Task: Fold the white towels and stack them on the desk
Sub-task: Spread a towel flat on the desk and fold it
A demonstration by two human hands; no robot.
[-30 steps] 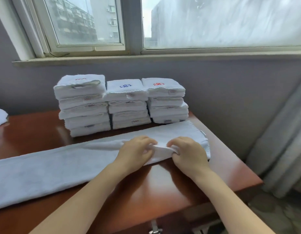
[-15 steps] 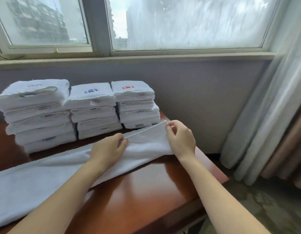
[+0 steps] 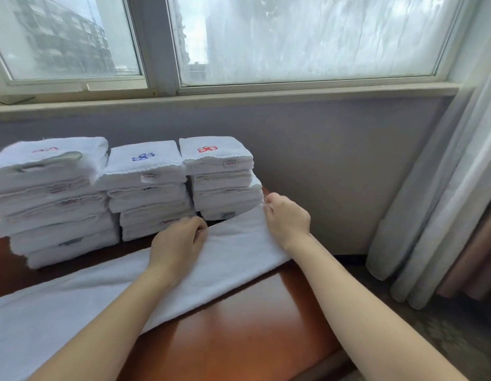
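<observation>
1. White terry cloth fills the head view: a long white towel (image 3: 101,298), folded lengthwise into a strip, lies slantwise across the reddish-brown wooden desk (image 3: 238,339), running from the lower left edge of the frame up to the desk's far right corner.
2. The left hand (image 3: 178,243) rests on the strip partway along, its fingers curled over the far edge of the cloth and gripping it.
3. The right hand (image 3: 287,220) pinches the towel's far right corner between thumb and curled fingers, just beside the nearest pile.
4. Behind the strip, three piles of folded towels stand side by side against the grey wall (image 3: 335,160): the left stack (image 3: 51,199), the middle stack (image 3: 148,188) and the right stack (image 3: 222,177).
5. The middle stack's top towel bears a blue embroidered flower-like emblem, the right stack's a red one; the left stack's top shows a red emblem only in part.
6. Small sewn labels with red print sit on several folded edges; the lettering is too small to read.
7. A window (image 3: 307,37) runs above the wall, and a pale curtain (image 3: 431,215) hangs at the right.
</observation>
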